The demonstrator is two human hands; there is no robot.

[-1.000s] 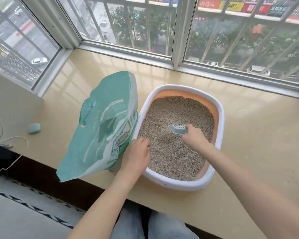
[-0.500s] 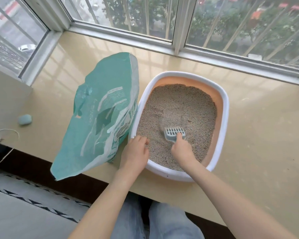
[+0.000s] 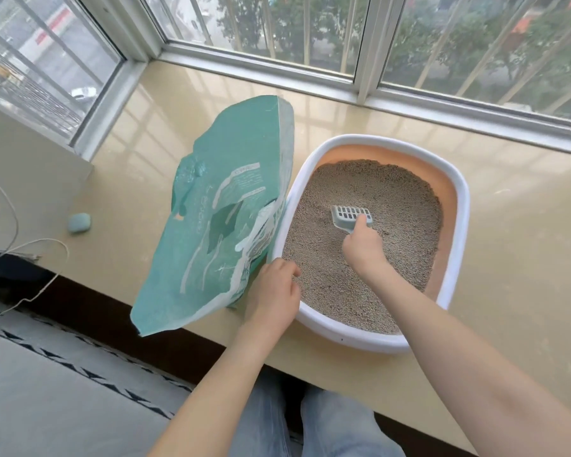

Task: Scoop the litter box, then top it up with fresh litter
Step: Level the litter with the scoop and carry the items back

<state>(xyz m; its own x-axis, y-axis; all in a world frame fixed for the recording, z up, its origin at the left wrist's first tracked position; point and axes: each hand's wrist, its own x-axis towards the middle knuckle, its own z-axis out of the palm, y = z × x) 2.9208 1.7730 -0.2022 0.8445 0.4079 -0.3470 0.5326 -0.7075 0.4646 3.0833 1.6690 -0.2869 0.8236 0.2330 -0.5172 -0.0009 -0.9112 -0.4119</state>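
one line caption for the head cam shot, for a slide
Right hand works a slotted scoop through the litter box while the left hand grips its rim beside the green litter bag.

Scoop (image 3: pixel 351 216) and right hand (image 3: pixel 363 249) back toward mid-box, farther from near rim.

The scoop (image 3: pixel 351 217) handle is hidden inside the right hand (image 3: pixel 363 250).

Scoop (image 3: pixel 351 216) in litter box (image 3: pixel 460 199)
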